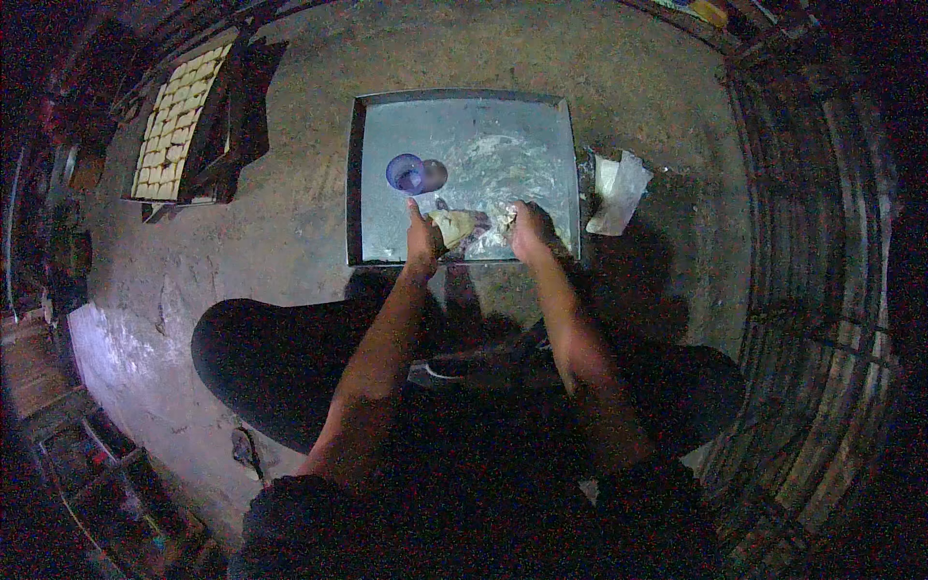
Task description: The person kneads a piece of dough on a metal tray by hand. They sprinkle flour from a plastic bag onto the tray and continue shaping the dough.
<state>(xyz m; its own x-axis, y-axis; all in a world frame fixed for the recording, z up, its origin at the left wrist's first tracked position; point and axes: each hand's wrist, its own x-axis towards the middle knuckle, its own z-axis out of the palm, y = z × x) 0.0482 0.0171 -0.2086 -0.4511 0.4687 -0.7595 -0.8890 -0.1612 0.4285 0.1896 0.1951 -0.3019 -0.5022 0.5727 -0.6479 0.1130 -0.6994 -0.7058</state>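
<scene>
Working the dough [452, 229]: imo keep the pressure light and even, and dust your hands if it grabs. There's plenty of white powder [512, 150], flour I'd guess, toward the far right corner of the tray [387, 126].
Dough looks: pale, creamy, kinda lumpy, narrowing a bit toward the right. Too grainy to judge how sticky it is.
Dough spot: close to the tray's near edge, around the middle of it.
Left hand [422, 237]: cupped against the dough's left side, thumb up. Can't tell if it's really gripping.
Right hand [530, 232]: curled, pale stuff at the fingertips, can't tell if it's holding any.
Cup [405, 174]: purple-blue, nearer the tray's left edge, so mind your knuckles.
</scene>
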